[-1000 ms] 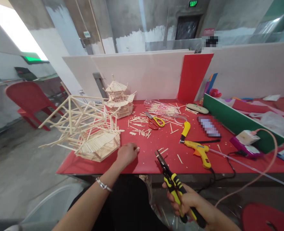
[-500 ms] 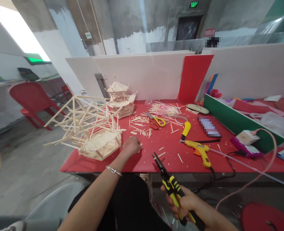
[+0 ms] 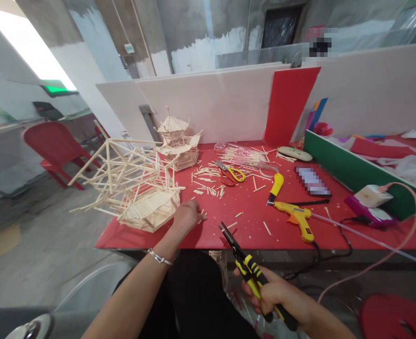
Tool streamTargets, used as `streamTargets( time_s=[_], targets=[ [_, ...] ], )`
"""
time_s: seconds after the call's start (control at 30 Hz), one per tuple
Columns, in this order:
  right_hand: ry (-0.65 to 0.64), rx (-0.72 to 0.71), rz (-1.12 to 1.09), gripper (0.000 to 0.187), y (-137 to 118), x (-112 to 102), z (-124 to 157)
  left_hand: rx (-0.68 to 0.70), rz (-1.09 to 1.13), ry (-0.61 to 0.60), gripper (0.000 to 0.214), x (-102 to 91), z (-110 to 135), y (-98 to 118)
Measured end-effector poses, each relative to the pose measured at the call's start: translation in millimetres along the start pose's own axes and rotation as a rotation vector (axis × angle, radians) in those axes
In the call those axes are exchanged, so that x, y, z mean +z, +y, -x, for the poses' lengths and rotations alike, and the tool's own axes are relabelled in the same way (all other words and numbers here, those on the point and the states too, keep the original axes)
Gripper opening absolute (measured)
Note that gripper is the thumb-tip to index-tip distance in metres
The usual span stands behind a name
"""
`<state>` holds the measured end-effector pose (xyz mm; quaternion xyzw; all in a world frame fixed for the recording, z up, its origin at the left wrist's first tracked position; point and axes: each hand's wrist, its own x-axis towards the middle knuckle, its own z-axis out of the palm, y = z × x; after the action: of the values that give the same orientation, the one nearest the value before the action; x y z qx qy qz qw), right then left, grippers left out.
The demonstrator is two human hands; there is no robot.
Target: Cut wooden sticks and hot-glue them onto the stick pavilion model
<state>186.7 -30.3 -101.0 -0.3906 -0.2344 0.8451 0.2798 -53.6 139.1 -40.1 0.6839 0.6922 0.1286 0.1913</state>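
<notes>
My left hand [image 3: 187,217] is closed at the table's front edge, just right of the larger wooden stick model [image 3: 151,207]. Small pale stick pieces [image 3: 203,216] show at its fingertips, and the fingers look pinched on them. Lower right, my right hand [image 3: 269,294] grips long-nosed pliers [image 3: 241,256] by their black and yellow handles. The plier tips point up and left over the table, near a short loose stick [image 3: 232,226]. Behind the larger model stands a smaller tiered stick pagoda [image 3: 178,146].
Scissors [image 3: 231,174] lie among cut sticks [image 3: 208,174] on the red table [image 3: 208,240]. A bag of sticks [image 3: 241,154] is behind them. To the right are a yellow glue gun [image 3: 296,216], a yellow-handled tool [image 3: 276,186], a phone [image 3: 312,181] and a green board [image 3: 366,174].
My left hand has shifted slightly left, closer to the larger model, with its fingers still closed. My right hand still holds the pliers in nearly the same place. The view has tilted a little.
</notes>
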Motion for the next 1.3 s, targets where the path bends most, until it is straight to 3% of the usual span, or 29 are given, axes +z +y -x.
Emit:
streamTargets(
  time_s=[0.1, 0.33, 0.43, 0.53, 0.6, 0.7, 0.8, 0.9, 1.03, 1.23, 1.3],
  targets=[
    [0.065, -0.014, 0.131, 0.065, -12, 8, 5, 0.03, 0.11, 0.018, 0.016, -4.8, 10, 5],
    [0.11, -0.094, 0.475, 0.048, -32, 19, 9, 0.017, 0.502, -0.205, 0.056, -9.8, 35, 17],
    [0.111, -0.163, 0.771, 0.046, -37, 26, 12, -0.027, 0.68, -0.394, 0.06, -14.5, 38, 24],
    [0.14, -0.26, 0.989, 0.053, -43, 35, 13, 0.093, 0.695, -0.564, 0.043, -17.7, 40, 31],
    [0.14, -0.324, 1.038, 0.06, -46, 40, 13, 0.161, 0.665, -0.49, 0.036, -17.5, 40, 32],
    [0.107, -0.392, 1.024, 0.079, -46, 41, 15, 0.12, 0.637, -0.24, 0.04, -14.4, 34, 24],
    [0.134, -0.315, 0.988, 0.083, -40, 34, 18, 0.054, 0.551, -0.099, 0.04, -9.1, 26, 7],
    [0.17, -0.222, 0.956, 0.074, -34, 24, 21, 0.028, 0.371, -0.072, 0.027, -1.5, 24, -4],
    [0.233, -0.248, 1.012, 0.069, -36, 18, 25, 0.055, 0.121, -0.064, 0.013, 10.1, 27, 1],
    [0.565, -0.326, 1.226, 0.073, -58, 15, 26, 0.074, -0.129, -0.008, 0.013, 16.9, 32, 13],
    [0.616, -0.348, 1.244, 0.072, -64, 15, 23, 0.087, -0.187, 0.001, 0.018, 15.9, 33, 13]
  ],
)
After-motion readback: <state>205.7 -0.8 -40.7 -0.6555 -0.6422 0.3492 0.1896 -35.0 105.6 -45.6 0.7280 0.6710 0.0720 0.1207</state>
